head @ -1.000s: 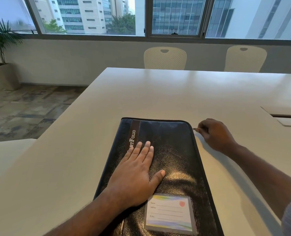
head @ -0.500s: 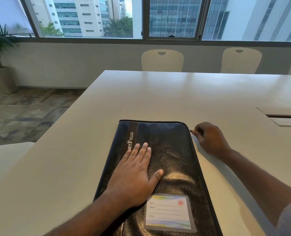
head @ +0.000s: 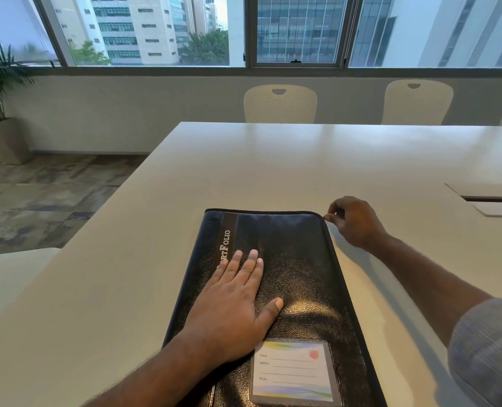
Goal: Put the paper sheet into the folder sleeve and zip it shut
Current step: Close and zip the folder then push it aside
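Left hand (head: 232, 304) flat, open on folder (head: 299, 259); right hand (head: 354, 220) pinched at its far-right zipper corner

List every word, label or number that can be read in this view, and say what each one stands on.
"RTFOLIO": white letters on the brown strip of the black leather zip folder; the left hand covers the start of the word.
"Name", "Address", "Ph No.": field labels on the pastel name card in the folder's clear pocket, small and blurred, so only a likely reading.
No numbers can be read.
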Motion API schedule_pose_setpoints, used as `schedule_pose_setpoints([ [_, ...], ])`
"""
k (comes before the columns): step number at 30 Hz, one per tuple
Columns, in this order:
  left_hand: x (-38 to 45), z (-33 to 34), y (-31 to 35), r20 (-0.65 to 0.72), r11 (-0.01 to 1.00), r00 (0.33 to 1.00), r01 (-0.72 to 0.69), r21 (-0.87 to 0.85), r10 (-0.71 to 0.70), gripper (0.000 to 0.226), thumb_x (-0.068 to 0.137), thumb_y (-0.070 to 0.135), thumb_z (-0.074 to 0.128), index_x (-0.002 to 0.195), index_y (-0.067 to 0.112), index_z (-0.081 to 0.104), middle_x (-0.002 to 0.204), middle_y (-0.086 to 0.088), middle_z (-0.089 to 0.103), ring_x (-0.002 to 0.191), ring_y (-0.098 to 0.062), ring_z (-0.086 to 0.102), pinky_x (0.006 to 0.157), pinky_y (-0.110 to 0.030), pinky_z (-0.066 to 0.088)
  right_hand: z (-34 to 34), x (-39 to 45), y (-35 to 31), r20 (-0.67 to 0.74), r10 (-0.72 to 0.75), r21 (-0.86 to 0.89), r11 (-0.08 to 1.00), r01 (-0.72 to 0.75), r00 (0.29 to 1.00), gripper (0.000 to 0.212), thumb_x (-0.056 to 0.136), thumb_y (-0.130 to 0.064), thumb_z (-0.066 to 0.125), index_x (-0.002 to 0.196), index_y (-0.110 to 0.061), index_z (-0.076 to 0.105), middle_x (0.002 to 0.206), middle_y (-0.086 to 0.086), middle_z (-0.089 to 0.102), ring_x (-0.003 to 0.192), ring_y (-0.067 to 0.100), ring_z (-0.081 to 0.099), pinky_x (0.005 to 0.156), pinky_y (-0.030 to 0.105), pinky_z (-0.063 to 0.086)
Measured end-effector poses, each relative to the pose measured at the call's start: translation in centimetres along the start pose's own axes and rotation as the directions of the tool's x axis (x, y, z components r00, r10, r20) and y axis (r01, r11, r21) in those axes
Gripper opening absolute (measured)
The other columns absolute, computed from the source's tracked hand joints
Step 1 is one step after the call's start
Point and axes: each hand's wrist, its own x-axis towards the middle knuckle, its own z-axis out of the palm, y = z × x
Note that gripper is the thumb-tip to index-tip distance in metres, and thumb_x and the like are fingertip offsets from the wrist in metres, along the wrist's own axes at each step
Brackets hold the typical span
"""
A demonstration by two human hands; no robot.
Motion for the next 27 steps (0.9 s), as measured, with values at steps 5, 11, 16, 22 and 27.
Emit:
schedule_pose_setpoints([
  [5, -0.1, -0.4, 0.2, 0.027, 1.0, 1.0, 0.009, -0.005, -0.009, 0.085, 0.081, 0.079, -0.001, 0.15, 0.031, -0.014, 0.158, 0.014, -0.021, 0.142, -0.007, -0.027, 0.118, -0.033, -0.013, 0.4, -1.2, 0.1, -0.002, 0.095, 0.172, 0.981, -0.093, 0.995, 0.011, 0.088, -0.013, 0.068, 0.077, -0.011, 0.067, 0.073, 0.005, 0.065, 0.069, 0.023, 0.057, 0.058, 0.022, 0.04],
  [11, 2.6, -3.1, 0.0, 0.009, 1.0, 1.0, -0.024, -0.001, 0.024, 0.078, 0.075, 0.078, 0.031, 0.138, 0.033, 0.04, 0.141, 0.009, 0.042, 0.131, -0.014, 0.033, 0.11, -0.037, 0.026, 0.0, -3.4, -3.0, -0.104, 0.279, 0.099, 0.958, -0.269, 0.955, 0.036, 0.091, -0.027, 0.064, 0.118, -0.004, 0.06, 0.11, 0.014, 0.066, 0.099, 0.029, 0.061, 0.084, 0.037, 0.048],
  [16, 9.2, -6.0, -0.9, -0.098, 0.94, 0.992, 0.037, -0.339, -0.074, 0.026, 0.08, 0.048, 0.06, 0.093, 0.029, 0.07, 0.091, 0.013, 0.068, 0.082, -0.001, 0.06, 0.075, -0.023, 0.047, 1.1, -6.5, -8.2, 0.097, 0.047, -0.135, 0.99, -0.034, 0.994, 0.064, 0.087, -0.06, 0.052, 0.129, -0.012, 0.051, 0.13, 0.01, 0.057, 0.12, 0.027, 0.05, 0.103, 0.04, 0.039],
  [22, 16.8, -6.6, -0.4, -0.119, 0.929, 0.989, 0.039, -0.368, -0.089, 0.022, 0.084, 0.038, 0.063, 0.096, 0.022, 0.073, 0.099, 0.005, 0.072, 0.086, -0.01, 0.062, 0.076, -0.027, 0.048, 2.9, -6.9, -9.0, 0.29, 0.138, -0.257, 0.964, -0.062, 0.947, 0.095, 0.086, -0.076, 0.018, 0.155, -0.011, 0.005, 0.164, 0.012, 0.0, 0.15, 0.024, -0.007, 0.12, 0.04, -0.005],
  [27, 22.0, -5.2, 2.7, 0.138, 0.945, 0.986, 0.133, -0.3, -0.095, 0.05, 0.088, 0.052, 0.057, 0.103, 0.007, 0.071, 0.102, -0.007, 0.071, 0.089, -0.02, 0.064, 0.073, -0.032, 0.052, 3.6, -7.4, -10.0, 0.292, 0.157, -0.285, 0.956, -0.071, 0.943, 0.092, 0.085, -0.076, 0.009, 0.155, -0.016, 0.0, 0.164, 0.008, -0.006, 0.149, 0.027, -0.016, 0.119, 0.052, -0.01],
])
